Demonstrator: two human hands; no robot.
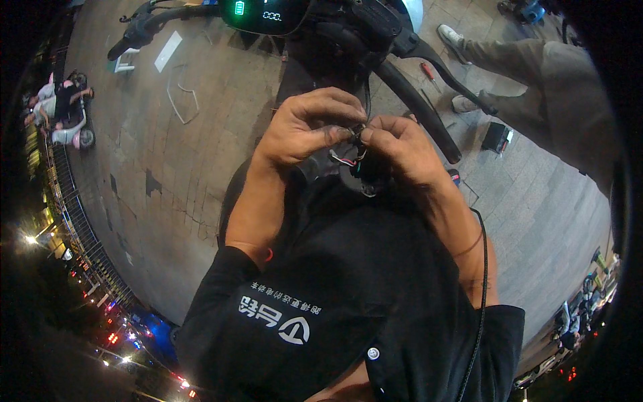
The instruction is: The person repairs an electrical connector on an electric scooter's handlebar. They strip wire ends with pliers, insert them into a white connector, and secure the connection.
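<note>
My left hand and my right hand meet in front of my chest, just below the scooter's handlebar. Both are closed, thumbs and fingers pinching thin wires at a small dark spot between the fingertips. White, red and green strands show under that spot; their exact joint is hidden by the fingers. Directly below hangs a dark rounded part, partly in shadow, with wires at it. The scooter's lit display is above my hands.
The right handlebar grip and brake lever reach close to my right hand. A red-handled screwdriver and a small black box lie on the paving. Another person's trousered leg is at right. A dark cord crosses my right arm.
</note>
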